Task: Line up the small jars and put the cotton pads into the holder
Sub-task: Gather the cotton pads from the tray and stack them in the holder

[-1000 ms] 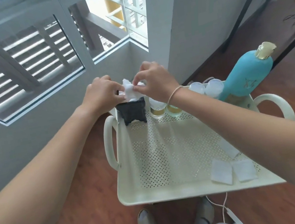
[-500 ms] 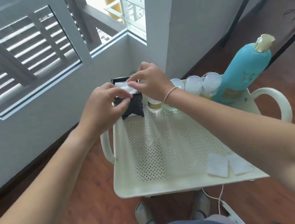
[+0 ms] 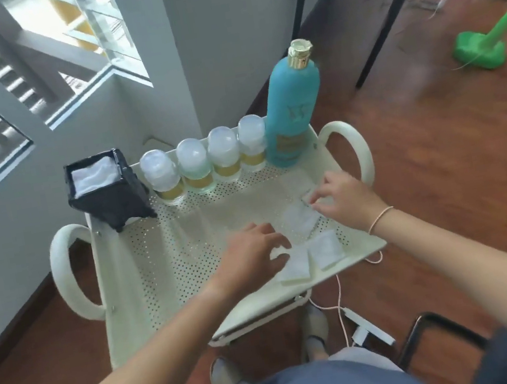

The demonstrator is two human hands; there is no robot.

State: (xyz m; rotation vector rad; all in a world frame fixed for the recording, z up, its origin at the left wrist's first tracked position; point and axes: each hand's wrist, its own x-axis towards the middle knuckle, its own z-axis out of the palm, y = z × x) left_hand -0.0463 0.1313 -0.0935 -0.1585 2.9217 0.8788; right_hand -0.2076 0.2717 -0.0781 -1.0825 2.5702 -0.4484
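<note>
Several small clear jars [image 3: 190, 165] with yellowish liquid stand in a row along the far edge of the cream perforated cart tray [image 3: 168, 254]. A black square holder [image 3: 104, 187] at the tray's far left corner has white cotton pads inside. Loose white pads lie at the tray's near right: one [image 3: 295, 267] under my left hand's fingertips, one [image 3: 325, 248] beside it, one [image 3: 301, 219] further back. My left hand [image 3: 253, 256] rests fingers spread on the near pad. My right hand [image 3: 343, 198] pinches the edge of a small pad by the right rim.
A tall teal bottle [image 3: 293, 107] with a gold cap stands right of the jars. The tray has looped handles on both sides [image 3: 67, 275]. A white cable and power strip [image 3: 368, 330] lie on the wooden floor; a green stand [image 3: 479, 48] sits far right.
Both hands left the black holder, where pads were pushed in, and came down to the loose pads at the tray's near right. The camera view shifted right.
</note>
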